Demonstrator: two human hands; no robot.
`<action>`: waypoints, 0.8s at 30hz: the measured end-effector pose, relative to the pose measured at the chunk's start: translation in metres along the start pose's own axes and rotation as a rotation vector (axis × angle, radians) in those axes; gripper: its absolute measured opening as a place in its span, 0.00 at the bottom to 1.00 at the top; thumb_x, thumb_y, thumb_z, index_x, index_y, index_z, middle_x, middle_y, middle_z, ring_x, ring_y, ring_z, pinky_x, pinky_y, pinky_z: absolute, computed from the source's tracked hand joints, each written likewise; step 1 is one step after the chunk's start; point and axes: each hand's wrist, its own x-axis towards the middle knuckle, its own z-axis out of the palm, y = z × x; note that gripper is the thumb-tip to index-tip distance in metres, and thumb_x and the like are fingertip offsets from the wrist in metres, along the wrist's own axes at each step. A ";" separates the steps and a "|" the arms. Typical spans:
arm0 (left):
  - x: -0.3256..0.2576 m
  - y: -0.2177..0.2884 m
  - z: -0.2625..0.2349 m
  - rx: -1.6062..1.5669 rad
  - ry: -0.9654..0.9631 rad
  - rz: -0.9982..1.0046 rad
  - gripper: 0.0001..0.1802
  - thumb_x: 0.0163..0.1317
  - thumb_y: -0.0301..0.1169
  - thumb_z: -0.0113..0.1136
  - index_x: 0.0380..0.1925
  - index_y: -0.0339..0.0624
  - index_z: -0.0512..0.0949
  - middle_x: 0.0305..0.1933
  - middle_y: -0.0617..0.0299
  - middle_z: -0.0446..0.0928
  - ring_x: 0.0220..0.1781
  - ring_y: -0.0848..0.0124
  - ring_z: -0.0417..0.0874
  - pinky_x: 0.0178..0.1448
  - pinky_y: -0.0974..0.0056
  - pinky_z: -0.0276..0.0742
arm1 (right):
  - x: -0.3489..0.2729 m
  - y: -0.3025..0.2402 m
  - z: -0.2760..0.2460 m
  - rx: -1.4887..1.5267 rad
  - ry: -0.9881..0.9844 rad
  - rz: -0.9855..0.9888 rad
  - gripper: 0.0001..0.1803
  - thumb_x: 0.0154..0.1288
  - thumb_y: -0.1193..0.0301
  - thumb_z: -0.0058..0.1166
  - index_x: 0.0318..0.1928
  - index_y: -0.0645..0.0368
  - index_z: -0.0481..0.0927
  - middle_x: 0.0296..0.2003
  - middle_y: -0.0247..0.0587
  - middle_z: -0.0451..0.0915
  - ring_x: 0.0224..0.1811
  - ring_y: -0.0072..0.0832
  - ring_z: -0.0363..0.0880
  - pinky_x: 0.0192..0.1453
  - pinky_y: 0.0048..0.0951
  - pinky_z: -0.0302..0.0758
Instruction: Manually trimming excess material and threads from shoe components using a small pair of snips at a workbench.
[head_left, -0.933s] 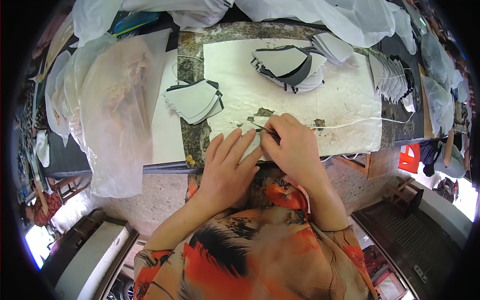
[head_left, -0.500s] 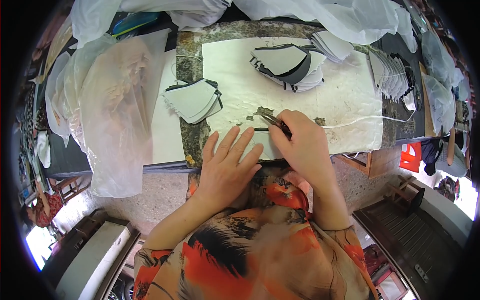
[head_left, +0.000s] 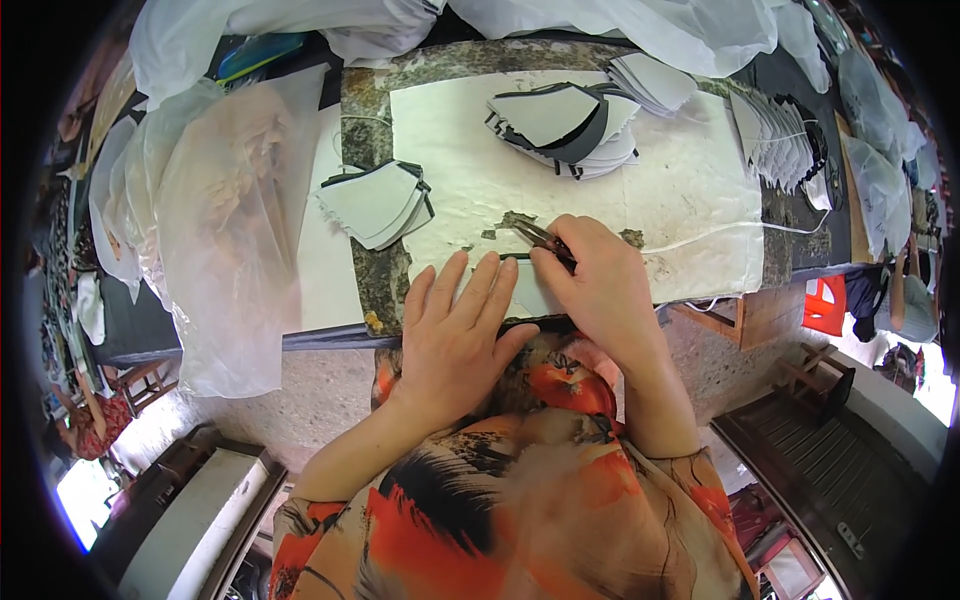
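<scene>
A pale piece (head_left: 535, 293) with a dark upper edge lies at the near side of a worn white sheet (head_left: 690, 200), partly under both hands. The left hand (head_left: 450, 330) rests flat over its left part, fingers extended and grasping nothing. The right hand (head_left: 600, 280) is curled around a small dark tool (head_left: 546, 239), whose tips point up and left, just beyond the dark edge. A white cord (head_left: 730, 228) runs rightward from beside that hand. Farther out, a small stack (head_left: 378, 205) of similar pieces sits left, a larger pile (head_left: 560, 118) beyond the hands, and a clear plastic bag (head_left: 225, 240) at far left.
</scene>
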 end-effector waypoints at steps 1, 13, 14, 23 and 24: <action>0.000 0.001 0.000 0.002 0.001 -0.004 0.35 0.64 0.50 0.67 0.67 0.44 0.76 0.69 0.57 0.75 0.72 0.52 0.70 0.75 0.44 0.60 | 0.000 0.000 0.000 -0.008 -0.003 -0.008 0.11 0.66 0.67 0.60 0.40 0.62 0.78 0.34 0.50 0.80 0.37 0.50 0.79 0.42 0.43 0.75; 0.015 0.004 -0.001 -0.036 0.043 0.090 0.28 0.62 0.34 0.69 0.60 0.32 0.77 0.55 0.52 0.78 0.59 0.53 0.78 0.62 0.53 0.76 | -0.001 0.012 -0.014 -0.006 -0.003 0.017 0.10 0.66 0.67 0.60 0.39 0.61 0.77 0.34 0.51 0.80 0.38 0.52 0.81 0.42 0.48 0.77; 0.015 0.005 -0.002 -0.039 0.043 0.092 0.28 0.62 0.34 0.69 0.60 0.32 0.77 0.55 0.52 0.78 0.59 0.53 0.78 0.62 0.53 0.76 | -0.001 0.012 -0.015 -0.008 -0.003 0.019 0.10 0.66 0.67 0.60 0.39 0.61 0.77 0.34 0.51 0.80 0.38 0.52 0.81 0.42 0.48 0.77; 0.020 0.006 -0.007 -0.028 0.022 0.094 0.27 0.59 0.33 0.69 0.61 0.44 0.78 0.50 0.56 0.77 0.55 0.57 0.79 0.56 0.56 0.78 | -0.001 0.015 -0.019 0.002 -0.008 0.021 0.10 0.66 0.67 0.59 0.38 0.61 0.77 0.34 0.51 0.81 0.38 0.52 0.81 0.42 0.48 0.77; 0.020 0.006 -0.007 -0.006 0.022 0.103 0.27 0.59 0.33 0.70 0.60 0.45 0.78 0.48 0.57 0.76 0.54 0.58 0.79 0.54 0.56 0.78 | -0.001 0.016 -0.020 0.013 -0.012 0.040 0.11 0.65 0.67 0.61 0.39 0.62 0.78 0.34 0.50 0.80 0.37 0.49 0.81 0.42 0.44 0.76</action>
